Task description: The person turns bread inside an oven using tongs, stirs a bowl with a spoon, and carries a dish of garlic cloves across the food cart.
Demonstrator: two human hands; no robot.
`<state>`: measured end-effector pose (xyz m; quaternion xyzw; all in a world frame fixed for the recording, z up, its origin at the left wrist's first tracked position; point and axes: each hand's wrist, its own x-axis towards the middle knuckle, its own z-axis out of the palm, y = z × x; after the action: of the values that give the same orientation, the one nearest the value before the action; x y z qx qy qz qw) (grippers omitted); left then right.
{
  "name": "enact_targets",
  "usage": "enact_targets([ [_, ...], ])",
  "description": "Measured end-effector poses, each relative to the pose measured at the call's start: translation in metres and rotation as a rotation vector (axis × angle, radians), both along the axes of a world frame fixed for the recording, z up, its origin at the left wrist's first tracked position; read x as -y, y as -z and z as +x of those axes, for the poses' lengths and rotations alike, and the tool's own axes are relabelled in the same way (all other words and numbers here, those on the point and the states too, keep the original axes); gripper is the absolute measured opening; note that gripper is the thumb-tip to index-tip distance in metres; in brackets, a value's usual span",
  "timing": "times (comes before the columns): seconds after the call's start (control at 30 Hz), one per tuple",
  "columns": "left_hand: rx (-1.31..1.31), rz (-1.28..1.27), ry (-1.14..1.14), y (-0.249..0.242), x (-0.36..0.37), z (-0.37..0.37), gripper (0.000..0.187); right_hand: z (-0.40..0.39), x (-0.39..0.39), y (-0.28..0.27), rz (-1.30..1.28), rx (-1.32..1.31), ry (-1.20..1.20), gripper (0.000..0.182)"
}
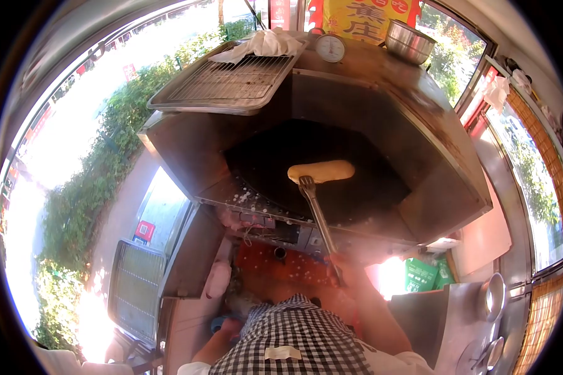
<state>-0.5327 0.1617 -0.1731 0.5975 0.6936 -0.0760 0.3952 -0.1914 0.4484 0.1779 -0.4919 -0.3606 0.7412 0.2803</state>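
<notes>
My right hand (346, 267) is closed around the handle end of long metal tongs (319, 215). Their fork-like tip touches the near edge of an elongated, golden piece of dough (324, 170), which lies over the dark griddle (263, 150) inside a deep metal housing. I cannot make out whether the tip grips the dough or only presses on it. My left hand (230, 327) hangs low beside the checked apron (294, 331), close to a small blue thing (218, 323). Its fingers are too small and blurred to read.
A wire rack on a tray (231, 78) with a white cloth (263, 45), a dial thermometer (330, 48) and a steel bowl (410, 42) stand on the housing's top. White crumbs lie along its front edge. A metal counter (444, 312) with round pans is at right.
</notes>
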Motion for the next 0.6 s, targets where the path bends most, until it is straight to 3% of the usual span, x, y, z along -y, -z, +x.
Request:
enact_targets([
  [0.03, -0.013, 0.056, 0.054, 0.004, 0.001, -0.002, 0.032, -0.001, 0.001, -0.002, 0.003, -0.008, -0.005, 0.028],
  [0.2, 0.24, 0.031, -0.458, 0.036, -0.012, -0.009, 0.016, 0.016, 0.007, -0.009, -0.026, 0.043, -0.096, 0.028],
  [0.37, 0.145, 0.053, -0.25, 0.05, -0.016, -0.012, 0.022, 0.027, 0.02, -0.041, -0.037, 0.07, -0.036, 0.027],
  [0.47, 0.124, -0.034, -0.266, 0.039, -0.019, -0.004, 0.021, 0.031, 0.024, -0.043, -0.059, 0.092, 0.085, 0.025],
  [0.6, 0.136, -0.155, -0.371, -0.02, -0.035, 0.015, 0.022, 0.046, 0.02, -0.035, -0.08, 0.12, 0.1, 0.025],
])
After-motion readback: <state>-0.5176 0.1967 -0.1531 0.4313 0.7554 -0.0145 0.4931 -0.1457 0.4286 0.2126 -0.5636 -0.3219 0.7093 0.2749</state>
